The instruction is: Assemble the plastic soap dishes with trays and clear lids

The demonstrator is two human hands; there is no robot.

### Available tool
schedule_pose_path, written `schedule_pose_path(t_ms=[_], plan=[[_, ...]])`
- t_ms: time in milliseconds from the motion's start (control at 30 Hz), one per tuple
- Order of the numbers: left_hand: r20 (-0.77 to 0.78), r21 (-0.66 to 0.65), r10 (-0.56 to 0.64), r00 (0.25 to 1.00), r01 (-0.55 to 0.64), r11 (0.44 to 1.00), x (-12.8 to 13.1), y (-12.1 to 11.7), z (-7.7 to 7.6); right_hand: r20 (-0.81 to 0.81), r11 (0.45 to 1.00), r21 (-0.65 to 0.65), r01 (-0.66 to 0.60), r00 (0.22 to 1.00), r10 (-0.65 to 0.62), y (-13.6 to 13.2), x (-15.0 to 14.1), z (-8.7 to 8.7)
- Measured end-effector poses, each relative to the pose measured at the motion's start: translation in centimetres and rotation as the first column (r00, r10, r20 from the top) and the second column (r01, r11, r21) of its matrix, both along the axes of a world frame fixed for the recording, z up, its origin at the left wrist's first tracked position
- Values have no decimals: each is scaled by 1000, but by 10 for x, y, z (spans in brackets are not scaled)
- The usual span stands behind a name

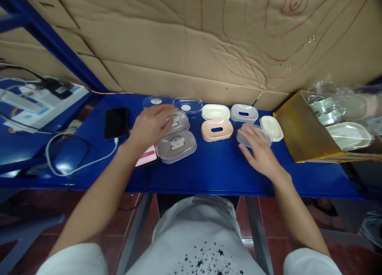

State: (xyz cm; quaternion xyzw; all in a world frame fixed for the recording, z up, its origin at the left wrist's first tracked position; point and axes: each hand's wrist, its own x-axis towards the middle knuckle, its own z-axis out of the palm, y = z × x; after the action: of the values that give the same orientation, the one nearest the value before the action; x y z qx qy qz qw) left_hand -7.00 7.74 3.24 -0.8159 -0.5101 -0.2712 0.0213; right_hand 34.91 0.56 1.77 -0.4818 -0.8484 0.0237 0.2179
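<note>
Nearest to us, our white T-shirt [197, 243] with its black stars fills the bottom of the view, and both forearms reach forward from short white sleeves, angling in toward the blue desk [203, 179]. Our left hand [152, 125] lies palm down, fingers together and gently curved, with the fingertips over a transparent soap box [179, 121]. Our right hand [259, 151] is also palm down, its fingers spread and its thumb low, draped over a transparent plastic soap box [252, 135]. Both hands are only partly open, and we cannot tell whether either one has a firm hold.

Just in front of the left wrist sits a larger transparent soap box with a cartoon sticker [176, 146], touching a phone with a pink screen [146, 155]. To the left lie a black phone [116, 123] and its white charging cable [80, 159]. Between our hands stand a peach soap dish [217, 129] and a cream one [215, 112], with a grey one [244, 113] and another cream one [271, 128] just beside them. Farther back are two transparent lids [185, 105], and to the right an amber bin [304, 127] holds plastic-wrapped dishes [349, 135]. Behind everything rises a cardboard wall [191, 40].
</note>
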Motion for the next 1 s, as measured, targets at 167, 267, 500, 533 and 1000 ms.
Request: schedule_pose_path(t_ms=[167,267,500,533,1000], plan=[[-207,-206,84,975,-127,970,-4,62,26,131,979,-83,-184,972,194,33,-55,-14],[-314,-295,-3,949,-94,951,20,85,31,139,980,-29,-195,970,197,31,-61,-24],[-483,-424,-133,866,-99,900,85,112,15,116,973,20,-229,967,226,-32,-48,-25],[-496,-422,-136,857,-101,901,89,112,14,88,973,11,-229,970,227,-43,-46,-26],[-489,-281,-332,807,215,936,155,68,3,-24,984,39,-175,984,176,-76,-43,-32]])
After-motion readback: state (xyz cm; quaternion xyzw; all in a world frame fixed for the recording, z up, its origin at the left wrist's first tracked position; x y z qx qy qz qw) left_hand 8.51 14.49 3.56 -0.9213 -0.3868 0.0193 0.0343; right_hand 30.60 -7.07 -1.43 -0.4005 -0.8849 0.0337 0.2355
